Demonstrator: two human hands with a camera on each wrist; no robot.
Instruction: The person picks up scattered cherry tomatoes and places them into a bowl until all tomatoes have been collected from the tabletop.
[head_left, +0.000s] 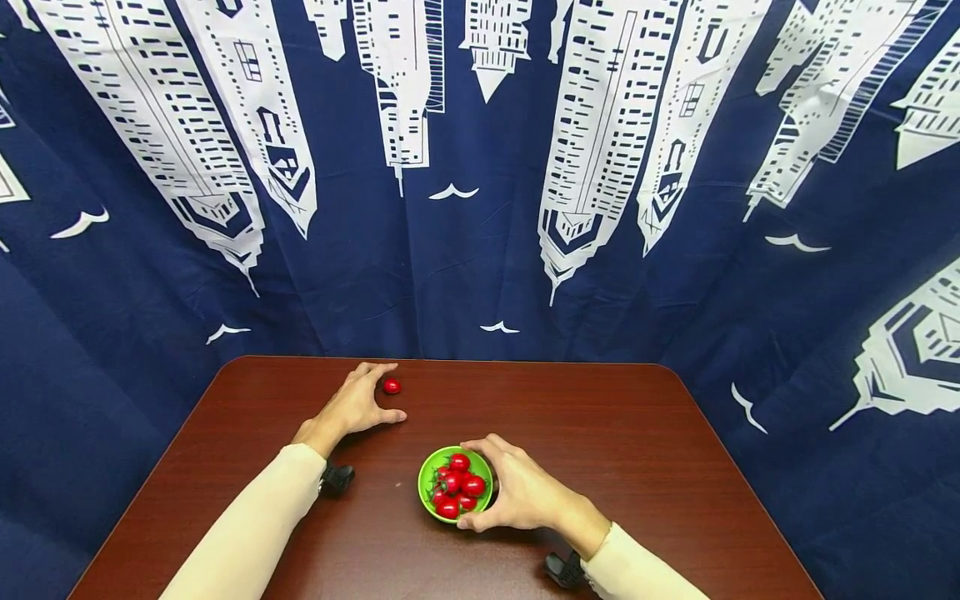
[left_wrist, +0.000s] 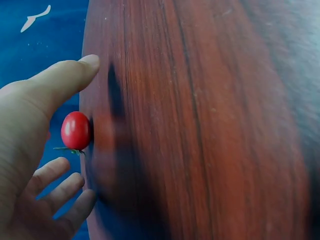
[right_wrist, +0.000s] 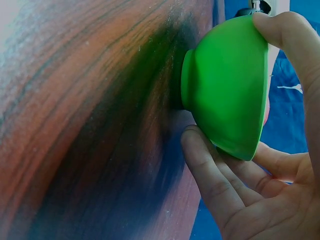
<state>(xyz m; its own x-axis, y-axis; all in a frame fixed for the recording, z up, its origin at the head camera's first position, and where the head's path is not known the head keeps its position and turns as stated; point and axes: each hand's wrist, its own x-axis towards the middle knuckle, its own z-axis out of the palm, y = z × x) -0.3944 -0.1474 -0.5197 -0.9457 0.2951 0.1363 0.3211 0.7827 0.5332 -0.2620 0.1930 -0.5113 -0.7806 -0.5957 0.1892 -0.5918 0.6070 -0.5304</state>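
Note:
Near the far edge of the table, a single red cherry tomato (head_left: pixel 392 386) lies on the wood; its green stem shows in the left wrist view. My left hand (head_left: pixel 356 408) reaches around it with thumb and fingers spread apart, and a gap is visible between them and the tomato (left_wrist: pixel 76 131). A small green bowl (head_left: pixel 425 482) stands upright closer to me, holding several red cherry tomatoes (head_left: pixel 472 486) with green stems. My right hand (head_left: pixel 525 487) grips this bowl (right_wrist: pixel 225 85) from the right, thumb at the near rim and fingers at the far side.
The brown wooden table (head_left: pixel 600 417) has rounded far corners. Behind it hangs a dark blue cloth (head_left: pixel 450 267) printed with white buildings and birds. A black wrist device (head_left: pixel 337 478) is on the left wrist, another (head_left: pixel 564 570) on the right.

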